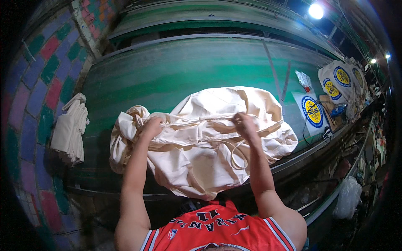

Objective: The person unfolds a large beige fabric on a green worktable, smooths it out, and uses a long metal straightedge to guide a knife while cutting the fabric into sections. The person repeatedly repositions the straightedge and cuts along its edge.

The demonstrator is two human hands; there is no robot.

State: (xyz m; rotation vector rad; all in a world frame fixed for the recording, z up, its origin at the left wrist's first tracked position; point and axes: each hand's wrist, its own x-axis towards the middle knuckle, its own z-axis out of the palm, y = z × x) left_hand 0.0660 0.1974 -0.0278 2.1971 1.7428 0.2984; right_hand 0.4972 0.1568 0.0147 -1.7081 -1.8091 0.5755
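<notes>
A large heap of cream cloth (188, 167) lies crumpled across the green table in front of me, its near side hanging over the edge. My left hand (151, 127) is closed on a gathered fold at the heap's left part, beside a bunched roll of the same cloth. Farther right, my right hand (245, 124) pinches the cloth with its fingers pressed together. Between the two hands runs a narrow gathered band of fabric, pulled fairly straight. A thin cloth strap (238, 154) loops loosely below my right hand. Some of the fingertips are hidden in the folds.
Folded cream cloth (69, 129) is stacked at the table's left end. On the right lie a printed sheet with a round blue-and-yellow emblem (313, 112), a brush (303, 79) and printed cloths (341, 79). The green table (167, 71) reaches far back; a painted brick wall (50, 75) stands left.
</notes>
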